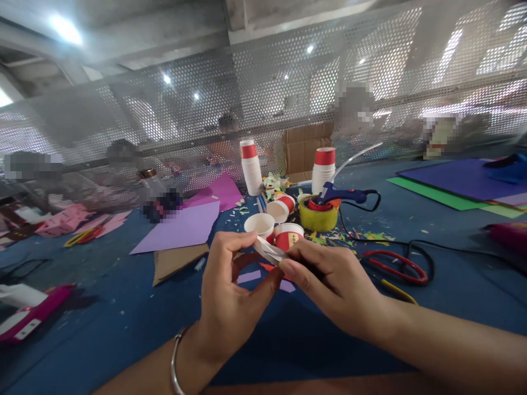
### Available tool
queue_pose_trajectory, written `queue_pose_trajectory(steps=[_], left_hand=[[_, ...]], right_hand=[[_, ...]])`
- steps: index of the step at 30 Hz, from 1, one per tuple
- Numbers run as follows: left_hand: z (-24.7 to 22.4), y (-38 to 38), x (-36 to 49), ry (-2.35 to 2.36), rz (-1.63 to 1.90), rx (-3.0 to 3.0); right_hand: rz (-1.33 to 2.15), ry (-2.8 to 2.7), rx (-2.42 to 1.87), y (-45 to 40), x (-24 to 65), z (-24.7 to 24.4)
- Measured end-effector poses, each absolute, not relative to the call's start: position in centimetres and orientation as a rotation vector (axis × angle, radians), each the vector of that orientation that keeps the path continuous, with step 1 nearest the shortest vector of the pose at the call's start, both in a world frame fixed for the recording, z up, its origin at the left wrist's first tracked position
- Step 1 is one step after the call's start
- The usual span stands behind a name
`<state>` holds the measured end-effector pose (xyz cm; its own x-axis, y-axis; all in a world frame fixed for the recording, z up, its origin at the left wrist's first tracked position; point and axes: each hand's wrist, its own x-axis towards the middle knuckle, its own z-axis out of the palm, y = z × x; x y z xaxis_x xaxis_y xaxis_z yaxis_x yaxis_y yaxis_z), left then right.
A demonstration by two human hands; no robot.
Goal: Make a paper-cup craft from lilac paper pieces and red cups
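Observation:
Between my two hands is a small white paper piece (269, 250), seen nearly edge-on. My left hand (230, 285) holds its left side with thumb and fingers. On the right, my right hand (329, 280) pinches the other end. Just beyond the fingers stand a white paper cup (259, 224) and a red and white cup (290, 236). Another cup (279, 211) lies tipped on its side behind them. Purple paper strips (249, 277) and an orange-red scrap lie on the blue table under my hands.
Two cup stacks (251, 170) (324, 170) stand at the back. A blue glue gun (343, 194) rests on yellow tape (318, 216), its cord running right. Red-handled scissors (397, 267) lie right. Coloured sheets (181, 227) lie left; a magenta tool (37, 315) is nearer. A perforated screen (185, 109) stands behind.

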<state>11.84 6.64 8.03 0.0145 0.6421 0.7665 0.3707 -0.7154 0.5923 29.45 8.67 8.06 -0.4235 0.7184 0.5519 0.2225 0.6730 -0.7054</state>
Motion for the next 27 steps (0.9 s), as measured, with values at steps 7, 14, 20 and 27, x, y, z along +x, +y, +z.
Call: queue_pose_trajectory(steps=[7,14,20,27], left_hand=[[8.08,6.64,11.87,1.069,1.771,2.098],[8.11,6.65,11.81,1.083,1.759,2.083],[8.12,6.50,11.84,1.079,1.737,2.084],[8.44,6.73,11.59,1.093,1.558,1.998]], right_hand=[[0.654,-1.975,-0.721,8.72,29.43,8.06],[0.609,-1.971,-0.710,8.75,29.34,8.25],[0.564,-1.957,-0.705,8.60,29.22,8.12],[0.572,-1.859,-0.814,9.44,29.51,8.57]])
